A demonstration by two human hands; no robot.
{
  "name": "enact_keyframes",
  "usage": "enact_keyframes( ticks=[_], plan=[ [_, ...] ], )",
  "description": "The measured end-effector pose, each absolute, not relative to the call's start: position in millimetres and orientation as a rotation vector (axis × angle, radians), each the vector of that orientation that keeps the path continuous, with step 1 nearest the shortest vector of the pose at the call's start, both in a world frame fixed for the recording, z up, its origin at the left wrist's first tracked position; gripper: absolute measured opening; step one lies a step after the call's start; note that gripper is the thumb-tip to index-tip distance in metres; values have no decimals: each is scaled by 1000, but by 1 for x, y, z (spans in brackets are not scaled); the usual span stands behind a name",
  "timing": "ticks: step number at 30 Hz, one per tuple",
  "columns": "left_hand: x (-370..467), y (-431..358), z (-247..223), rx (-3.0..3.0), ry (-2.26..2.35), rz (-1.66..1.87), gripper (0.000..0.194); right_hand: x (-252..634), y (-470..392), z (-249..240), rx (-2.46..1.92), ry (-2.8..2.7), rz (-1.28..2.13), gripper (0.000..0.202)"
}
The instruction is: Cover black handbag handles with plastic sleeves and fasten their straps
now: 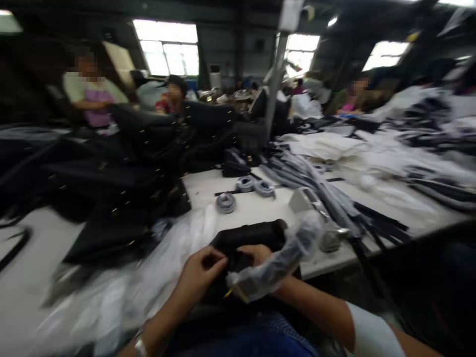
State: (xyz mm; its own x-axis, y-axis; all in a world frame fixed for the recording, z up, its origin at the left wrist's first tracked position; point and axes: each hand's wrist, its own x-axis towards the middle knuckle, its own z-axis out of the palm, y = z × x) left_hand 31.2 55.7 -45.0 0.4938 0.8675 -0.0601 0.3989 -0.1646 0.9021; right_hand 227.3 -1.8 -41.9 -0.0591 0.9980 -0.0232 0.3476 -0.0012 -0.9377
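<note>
A black bag point(249, 235), with a rounded, tube-like upper edge, is at the table's near edge, close to my body. My left hand point(203, 272) pinches its near side, thumb against fingertips. On the other side my right hand point(258, 254) is closed on the same dark material, its fingers partly hidden. A strap or handle wrapped in clear plastic point(275, 270) arches up in front of my right wrist and covers part of it. Something small and yellow point(227, 293) shows below the hands. Blur hides what lies between the fingertips.
Black bags with gold-coloured studs point(122, 183) are piled at left, beside crumpled clear plastic point(159, 263). Rolled grey straps point(226, 202), a metal device point(322, 218) and a bundle of long straps point(316, 181) occupy the table. A post point(275, 89) rises behind; several people sit or stand beyond.
</note>
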Motion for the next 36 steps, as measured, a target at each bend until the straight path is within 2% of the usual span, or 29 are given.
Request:
enact_keyframes(
  ticks=[3,6,9,15,19,36],
  plan=[
    [31,59,-42,1669,1045,661,11,228,10,-53,-1420,-1489,1261,18],
    [34,60,-41,1549,1012,693,12,228,10,-44,-1450,-1479,1300,18],
    [34,55,-43,1489,942,749,12,224,4,-33,-1508,-1413,1245,12],
    [34,57,-48,1469,898,778,7,222,2,-39,-1622,-1463,1078,28],
    [35,63,-50,1529,911,776,3,226,4,-40,-1684,-1575,985,26],
    [25,77,-45,1743,823,749,7,226,7,-26,-1794,-1806,914,24]
  ],
)
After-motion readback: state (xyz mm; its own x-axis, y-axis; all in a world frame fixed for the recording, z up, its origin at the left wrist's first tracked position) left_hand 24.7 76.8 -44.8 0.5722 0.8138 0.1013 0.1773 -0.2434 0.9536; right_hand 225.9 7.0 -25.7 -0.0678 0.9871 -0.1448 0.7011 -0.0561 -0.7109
